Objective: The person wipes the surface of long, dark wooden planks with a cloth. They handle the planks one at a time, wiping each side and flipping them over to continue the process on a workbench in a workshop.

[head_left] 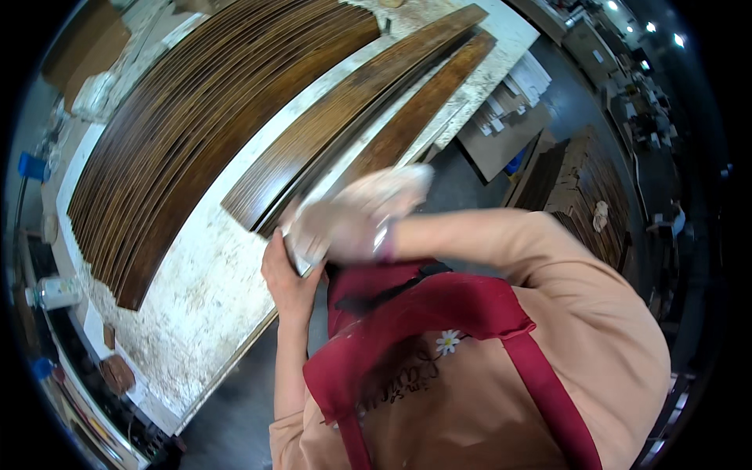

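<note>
A brown stained wooden slat [423,110] slants along the near edge of the white worktable, its near end between my hands. My left hand [291,278] is closed round that near end, thumb and fingers on opposite sides. Over the slat is my right hand [345,233], smeared by motion, with a pale cloth [392,190] bunched in it. Cloth and hand cover part of the slat. Just beyond lies a wider brown slat [313,129], with a dark edge of another piece along its near side.
A row of several curved brown slats [227,117] stands closely packed on the stained white worktable [196,282]. A white bottle [59,293] and a small brown block [117,374] are at the left. More stacked brown boards [583,188] are on the right, beyond the grey floor.
</note>
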The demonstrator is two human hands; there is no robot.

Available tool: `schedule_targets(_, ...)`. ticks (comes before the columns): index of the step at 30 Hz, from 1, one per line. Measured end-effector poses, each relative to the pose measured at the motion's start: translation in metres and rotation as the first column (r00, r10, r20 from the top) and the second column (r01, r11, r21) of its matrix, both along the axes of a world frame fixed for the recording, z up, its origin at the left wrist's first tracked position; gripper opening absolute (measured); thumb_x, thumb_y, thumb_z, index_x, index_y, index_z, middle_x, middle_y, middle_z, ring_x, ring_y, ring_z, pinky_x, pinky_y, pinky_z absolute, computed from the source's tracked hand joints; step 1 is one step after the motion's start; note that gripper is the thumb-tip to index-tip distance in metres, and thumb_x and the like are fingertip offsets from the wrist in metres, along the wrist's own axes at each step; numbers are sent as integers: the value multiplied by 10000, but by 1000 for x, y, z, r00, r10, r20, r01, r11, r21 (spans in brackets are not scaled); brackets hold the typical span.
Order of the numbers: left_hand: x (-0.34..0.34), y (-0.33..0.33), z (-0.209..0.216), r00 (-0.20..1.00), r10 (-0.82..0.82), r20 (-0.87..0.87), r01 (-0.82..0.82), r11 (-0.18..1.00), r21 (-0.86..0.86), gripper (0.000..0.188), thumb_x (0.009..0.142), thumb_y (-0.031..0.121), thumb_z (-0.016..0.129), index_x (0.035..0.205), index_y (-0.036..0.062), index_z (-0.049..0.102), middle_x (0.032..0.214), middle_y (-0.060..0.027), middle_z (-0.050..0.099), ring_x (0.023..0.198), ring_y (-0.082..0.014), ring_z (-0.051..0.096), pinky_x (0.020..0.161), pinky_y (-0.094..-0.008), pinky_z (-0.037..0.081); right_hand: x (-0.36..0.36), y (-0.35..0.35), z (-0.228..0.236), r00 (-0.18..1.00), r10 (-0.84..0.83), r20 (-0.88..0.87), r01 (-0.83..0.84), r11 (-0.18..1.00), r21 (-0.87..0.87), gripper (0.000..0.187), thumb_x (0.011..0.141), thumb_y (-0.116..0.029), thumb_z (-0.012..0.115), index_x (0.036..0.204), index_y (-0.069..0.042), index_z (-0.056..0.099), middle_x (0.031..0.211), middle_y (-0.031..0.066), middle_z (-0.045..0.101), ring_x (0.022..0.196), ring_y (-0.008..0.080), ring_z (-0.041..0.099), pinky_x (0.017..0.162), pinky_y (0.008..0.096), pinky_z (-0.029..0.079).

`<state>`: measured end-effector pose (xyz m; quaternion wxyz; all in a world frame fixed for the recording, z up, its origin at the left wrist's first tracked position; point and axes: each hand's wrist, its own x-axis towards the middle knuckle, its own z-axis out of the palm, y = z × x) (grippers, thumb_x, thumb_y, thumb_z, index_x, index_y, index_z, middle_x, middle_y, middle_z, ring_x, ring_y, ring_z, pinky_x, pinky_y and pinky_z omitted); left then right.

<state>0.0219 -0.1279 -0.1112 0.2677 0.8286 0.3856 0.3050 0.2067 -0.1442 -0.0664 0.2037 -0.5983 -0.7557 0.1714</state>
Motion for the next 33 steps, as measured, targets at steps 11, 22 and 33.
schedule_targets(11,1,4,11,990,-111,-87,107,993,-49,859,612,107,854,1362,27,441,1224,-190,506,1161,-378,471,998,-453,379,259,-35,-19,705,-706,74,709,697,-106,164,815,-90,559,948,-72,654,880,67,645,866,200,635,739,328,519)
schedule_targets(22,8,9,42,927,-173,-332,104,971,-215,834,671,76,802,1401,25,403,1235,-199,441,1140,-381,442,1011,-430,349,358,-48,32,601,-770,-213,781,623,-45,172,833,-154,593,922,-7,604,873,133,627,774,237,595,826,316,497)
schedule_targets(33,77,-3,71,871,-100,-482,54,992,-110,761,655,39,797,1313,-26,420,1247,-235,458,1150,-436,472,985,-471,392,314,-18,15,768,-588,-255,515,803,-301,386,945,-345,460,905,-7,643,836,86,671,804,209,671,684,377,535)
